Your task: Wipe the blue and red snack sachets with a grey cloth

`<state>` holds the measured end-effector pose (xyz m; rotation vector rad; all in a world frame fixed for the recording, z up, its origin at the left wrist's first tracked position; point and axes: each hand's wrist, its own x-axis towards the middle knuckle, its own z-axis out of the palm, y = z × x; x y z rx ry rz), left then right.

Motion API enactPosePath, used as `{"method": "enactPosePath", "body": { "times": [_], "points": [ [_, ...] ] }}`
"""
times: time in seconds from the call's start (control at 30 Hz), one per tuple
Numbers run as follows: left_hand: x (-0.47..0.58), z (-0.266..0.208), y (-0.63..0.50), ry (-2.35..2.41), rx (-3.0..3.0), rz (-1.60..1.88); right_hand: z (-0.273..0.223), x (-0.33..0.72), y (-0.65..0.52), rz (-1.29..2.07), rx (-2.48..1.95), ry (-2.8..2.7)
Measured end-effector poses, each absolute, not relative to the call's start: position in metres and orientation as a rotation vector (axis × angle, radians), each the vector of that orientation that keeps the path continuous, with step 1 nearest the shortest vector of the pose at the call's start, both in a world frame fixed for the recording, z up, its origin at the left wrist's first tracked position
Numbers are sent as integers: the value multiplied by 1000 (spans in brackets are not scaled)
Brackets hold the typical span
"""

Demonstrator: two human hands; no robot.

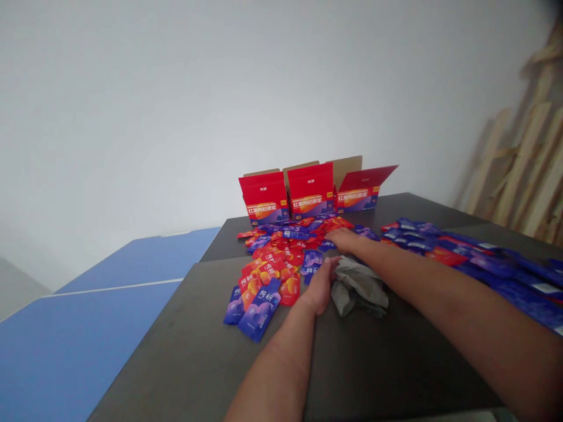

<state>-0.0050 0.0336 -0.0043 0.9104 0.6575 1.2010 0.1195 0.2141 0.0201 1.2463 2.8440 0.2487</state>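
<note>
My left hand (pixel 322 285) rests on its edge on the dark table, fingers stretched forward. It lies between a blue sachet (pixel 311 264) and a crumpled grey cloth (pixel 358 286), its fingers against or very near the cloth. Farther forward, my right hand (pixel 343 239) lies low over the right side of a loose pile of red and blue sachets (pixel 281 253). Its fingers look extended toward the sachets, with the tips partly hard to make out. At the pile's near end, a purple-blue sachet (pixel 259 310) lies face up.
Three red boxes with raised flaps, a left box (pixel 265 202), a middle box (pixel 311 193) and a right box (pixel 358 196), stand behind the pile. Rows of mostly blue sachets (pixel 488 264) lie right. A blue table (pixel 132 293) adjoins at left; wooden slats (pixel 528 170) lean against the wall.
</note>
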Motion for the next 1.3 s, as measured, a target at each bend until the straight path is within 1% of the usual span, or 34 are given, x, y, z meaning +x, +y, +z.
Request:
{"method": "enactPosePath", "body": {
  "times": [0.2,0.43,0.6,0.8,0.9,0.97,1.03,1.17,1.3],
  "points": [
    [-3,-1,31,614,892,1193,19,119,211,280,1286,2821],
    [-4,-2,33,660,878,1198,24,130,197,326,1261,2917],
    [-5,-6,35,661,899,1209,38,128,180,373,1538,2930],
    [-8,-8,39,744,1020,1288,71,129,149,428,1820,3068],
    [-11,-4,41,834,1041,1460,82,131,122,339,1976,3154],
    [-12,-1,40,857,1065,1570,84,129,103,233,1983,3190],
    [-11,2,37,811,1120,1550,82,125,87,76,1945,3203],
    [-11,6,31,729,1178,1397,67,120,71,-273,1990,3232],
    [-13,8,35,725,945,1497,39,129,67,-463,1978,3388]
  ]
}}
